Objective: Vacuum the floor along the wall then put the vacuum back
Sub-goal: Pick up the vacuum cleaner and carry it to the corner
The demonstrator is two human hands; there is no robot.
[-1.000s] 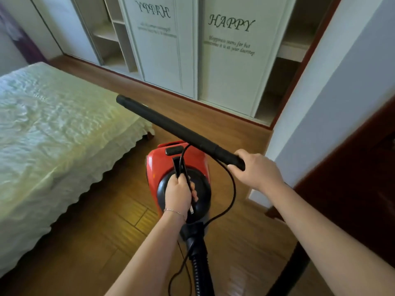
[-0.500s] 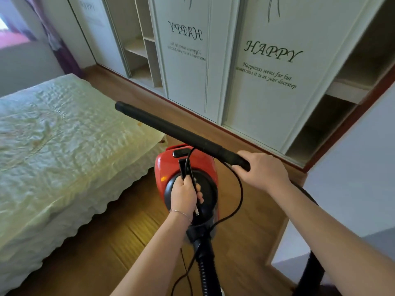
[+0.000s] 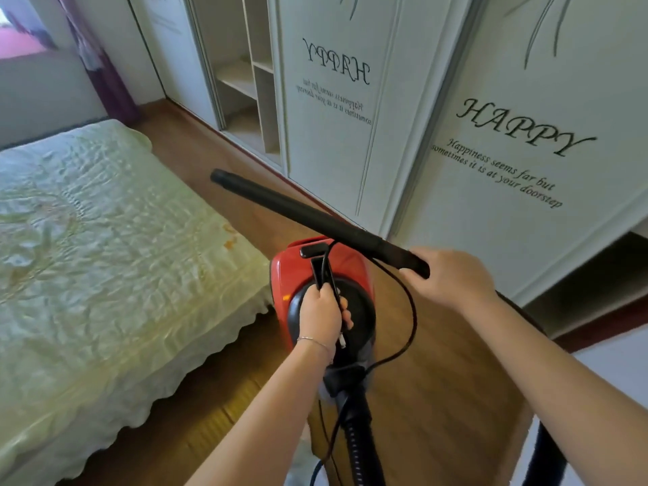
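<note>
My left grip (image 3: 321,312) clenches the carry handle of the red canister vacuum (image 3: 315,271), above wooden floor (image 3: 438,398) beside the bed (image 3: 105,240). Right grip (image 3: 452,278) grasps the black rigid wand (image 3: 315,215). Hose (image 3: 357,447) cut off below frame.

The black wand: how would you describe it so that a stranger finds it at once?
Start at the white wardrobe with HAPPY written on its doors. In front of it, above the red vacuum, a long straight black wand points up-left, its near end in the right hand. Unlike the ribbed hose and thin cord, it is smooth and rigid.
</note>
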